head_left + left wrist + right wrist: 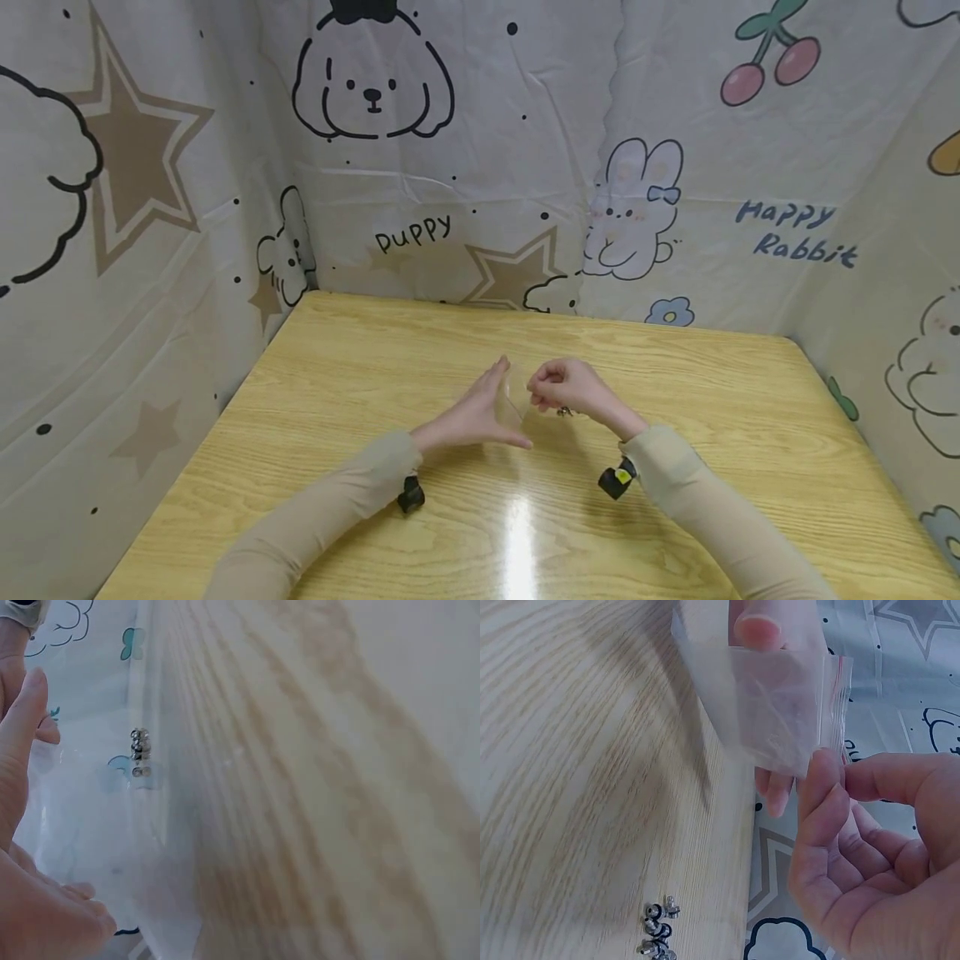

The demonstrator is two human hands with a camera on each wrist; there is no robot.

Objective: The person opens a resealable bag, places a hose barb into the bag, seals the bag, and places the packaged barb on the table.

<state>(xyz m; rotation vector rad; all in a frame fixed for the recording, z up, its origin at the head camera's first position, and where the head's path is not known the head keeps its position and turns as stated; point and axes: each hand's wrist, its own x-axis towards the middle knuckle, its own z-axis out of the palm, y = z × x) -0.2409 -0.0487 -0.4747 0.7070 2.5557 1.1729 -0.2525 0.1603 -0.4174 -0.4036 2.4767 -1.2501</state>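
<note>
The far edge of the table [360,358], well beyond the work, meets cloth [517,167] reading "PUPPY" and "Happy Rabbit". The right hand's grip [573,389] pinches a clear zip bag [776,712] at its red-lined mouth, above the table; the left hand [472,414], fingers outstretched, touches it. Small metal fittings [657,929] lie nearby.

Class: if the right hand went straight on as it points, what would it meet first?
The clear bag the right hand pinches at the edge, then probably the left hand; depth is unclear.
</note>
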